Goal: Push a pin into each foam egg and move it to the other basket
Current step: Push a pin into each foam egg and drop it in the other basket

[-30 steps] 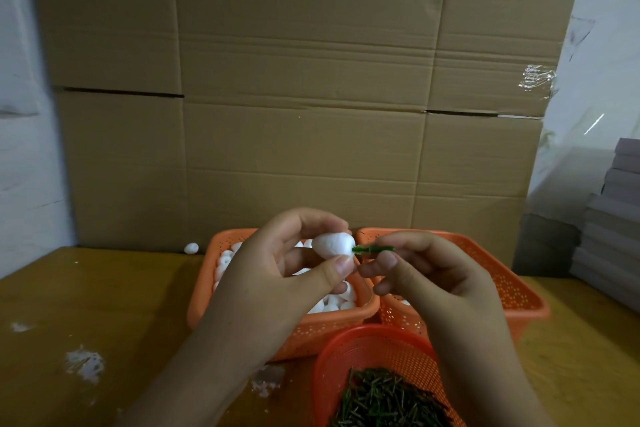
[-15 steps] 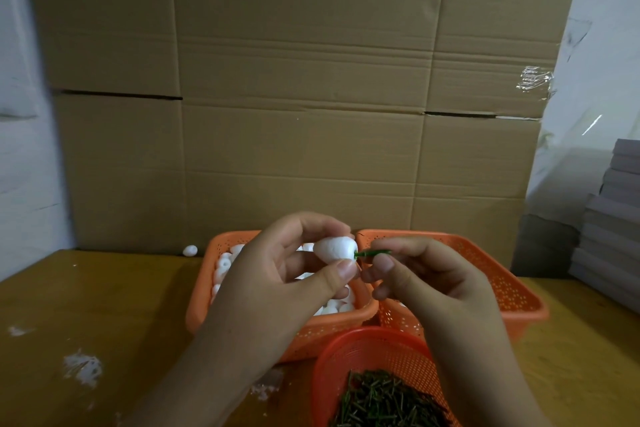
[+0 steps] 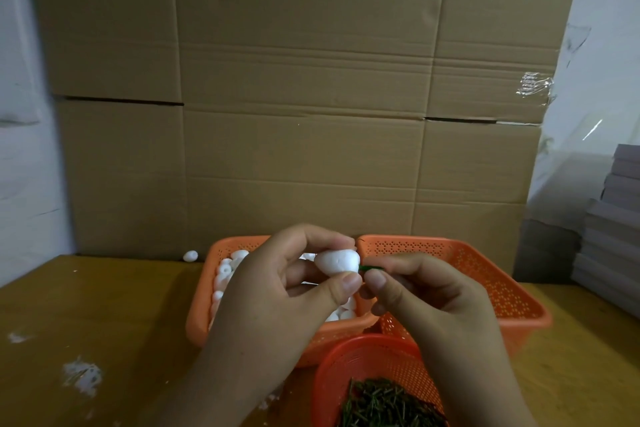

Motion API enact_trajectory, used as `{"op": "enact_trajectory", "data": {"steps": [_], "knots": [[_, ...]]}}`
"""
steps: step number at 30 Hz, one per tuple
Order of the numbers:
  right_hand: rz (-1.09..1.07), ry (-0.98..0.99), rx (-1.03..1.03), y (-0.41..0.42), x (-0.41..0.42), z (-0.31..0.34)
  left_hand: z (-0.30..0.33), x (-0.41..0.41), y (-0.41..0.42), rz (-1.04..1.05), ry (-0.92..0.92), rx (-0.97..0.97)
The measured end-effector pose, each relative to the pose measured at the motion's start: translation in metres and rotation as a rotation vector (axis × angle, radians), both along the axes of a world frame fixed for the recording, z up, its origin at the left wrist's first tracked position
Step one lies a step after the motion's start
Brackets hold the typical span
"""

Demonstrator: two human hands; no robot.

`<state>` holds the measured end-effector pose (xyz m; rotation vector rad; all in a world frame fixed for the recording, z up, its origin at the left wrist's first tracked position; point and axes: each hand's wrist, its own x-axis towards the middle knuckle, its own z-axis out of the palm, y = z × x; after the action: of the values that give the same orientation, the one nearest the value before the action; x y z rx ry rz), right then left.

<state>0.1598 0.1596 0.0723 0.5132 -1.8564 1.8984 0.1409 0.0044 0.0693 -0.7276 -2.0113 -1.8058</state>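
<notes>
Holding a white foam egg between curled fingers above and the thumb below, the left hand keeps it raised over the seam where two orange baskets meet. Just to the right of that grip, the right hand pinches a green pin between thumb and forefinger, the pin lying roughly level with its near end touching the narrow end of the egg; only a short length of green shows between the fingertips and the foam, and how deep the point sits cannot be told. Beneath and behind the left hand lies the left basket, holding many loose white eggs, partly hidden by the hand. Beneath and beyond the right hand lies the right basket, its perforated wall and floor in view; its contents near the hand are hidden. Closer to the person than both grips, below the right wrist, stands a round red basket filled with a heap of dark green pins. Well to the left of the held egg, a single stray egg rests on the wooden table against a wall of flattened cardboard. White crumbs speckle the tabletop left of the left forearm. Far to the right of the hands rises a stack of grey boards.
</notes>
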Motion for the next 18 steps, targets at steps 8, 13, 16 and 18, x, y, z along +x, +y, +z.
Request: {"op": "enact_trajectory", "data": {"steps": [8,13,16,18], "knots": [[0.021,-0.016,0.011,0.0013,-0.0017,-0.0005,0.001,0.001,0.0017,0.013,0.007,-0.001],[0.073,-0.036,0.061,-0.0047,-0.003,-0.0048,0.0024,0.004,0.0077,-0.016,0.034,0.121],[0.101,-0.061,-0.007,-0.0063,-0.0054,-0.008,0.001,0.0023,0.0092,-0.05,-0.001,0.158],[0.103,-0.087,-0.064,-0.0036,-0.0075,-0.0099,-0.0003,-0.0001,0.0091,-0.064,-0.029,0.114]]}}
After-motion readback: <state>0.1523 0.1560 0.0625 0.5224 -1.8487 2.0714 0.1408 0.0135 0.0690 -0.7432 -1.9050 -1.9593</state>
